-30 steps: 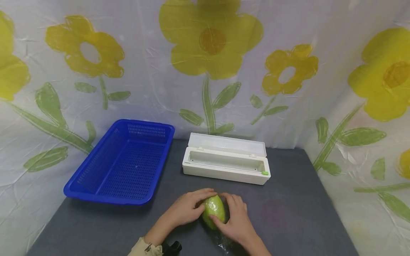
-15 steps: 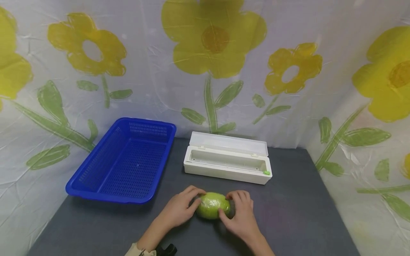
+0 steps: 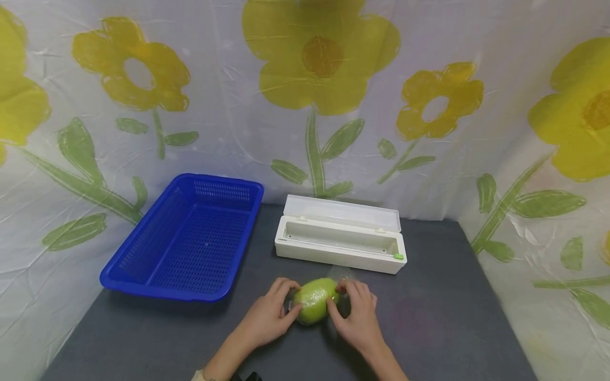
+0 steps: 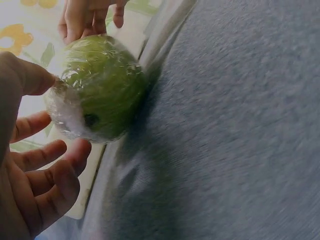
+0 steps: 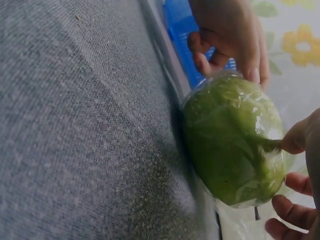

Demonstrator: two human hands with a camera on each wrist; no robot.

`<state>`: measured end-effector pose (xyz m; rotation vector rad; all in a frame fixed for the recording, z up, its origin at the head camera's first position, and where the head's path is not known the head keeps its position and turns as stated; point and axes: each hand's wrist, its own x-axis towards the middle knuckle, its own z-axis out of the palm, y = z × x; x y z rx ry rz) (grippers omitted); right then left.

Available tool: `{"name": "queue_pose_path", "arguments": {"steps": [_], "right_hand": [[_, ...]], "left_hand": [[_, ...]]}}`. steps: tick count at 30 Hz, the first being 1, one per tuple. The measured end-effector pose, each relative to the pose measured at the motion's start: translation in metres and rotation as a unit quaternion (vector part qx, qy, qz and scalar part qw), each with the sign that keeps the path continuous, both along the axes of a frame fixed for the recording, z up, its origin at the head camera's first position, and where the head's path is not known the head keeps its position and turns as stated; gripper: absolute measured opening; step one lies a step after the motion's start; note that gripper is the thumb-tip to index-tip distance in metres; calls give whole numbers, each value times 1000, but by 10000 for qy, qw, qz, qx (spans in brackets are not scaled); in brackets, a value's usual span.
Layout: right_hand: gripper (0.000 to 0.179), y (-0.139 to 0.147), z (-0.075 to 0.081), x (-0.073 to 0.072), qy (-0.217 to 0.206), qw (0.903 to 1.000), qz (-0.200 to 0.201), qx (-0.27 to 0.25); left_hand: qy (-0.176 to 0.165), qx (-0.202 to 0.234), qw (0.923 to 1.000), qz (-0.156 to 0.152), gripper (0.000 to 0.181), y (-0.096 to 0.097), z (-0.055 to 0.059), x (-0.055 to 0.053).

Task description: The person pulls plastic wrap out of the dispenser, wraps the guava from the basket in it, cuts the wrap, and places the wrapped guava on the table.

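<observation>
An oval green fruit (image 3: pixel 313 301), wrapped in clear cling film, lies on the dark grey table between my hands. My left hand (image 3: pixel 269 313) grips its left end with thumb and fingertips, while my right hand (image 3: pixel 357 316) holds the right end. A loose flap of cling film (image 3: pixel 341 273) shows behind the fruit on the right. From the left wrist, bunched film and a dark spot appear on the near end of the fruit (image 4: pixel 102 90). The right wrist view shows the right thumb touching the film-covered fruit (image 5: pixel 232 142).
Behind the hands stands a white cling film dispenser (image 3: pixel 333 256) with its lid (image 3: pixel 343 211) raised and a green slider (image 3: pixel 398 256) at its right end. At the left is a blue plastic basket (image 3: pixel 157 293). A flower-printed curtain surrounds the table (image 3: pixel 443 328).
Between both hands the fruit has turned from nearly upright to sideways, then tilted slightly, right end away. The film flap, earlier at the front, now shows behind. The basket and dispenser stay put.
</observation>
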<state>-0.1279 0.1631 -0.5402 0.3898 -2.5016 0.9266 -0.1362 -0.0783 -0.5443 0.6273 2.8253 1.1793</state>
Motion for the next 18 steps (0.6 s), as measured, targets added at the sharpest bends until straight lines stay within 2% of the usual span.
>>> {"name": "queue_pose_path", "arguments": {"steps": [7,11,14,18], "right_hand": [[30,-3,-2,-3,-446,9988,-9,-224],[37,-4,-6,-6,-862,9952,42,-468],[41,-5,-8,-8,-1111,9909,173,-739],[34,-5,-11,-10,-1244,9867,371,-979]], "left_hand": [[-559,214,9981,-144,83,4,-3,1],[-491,168,9985,-167,92,10,-6,1],[-368,111,9993,-37,94,14,-8,3],[-371,113,9990,230,99,19,-7,5]]}}
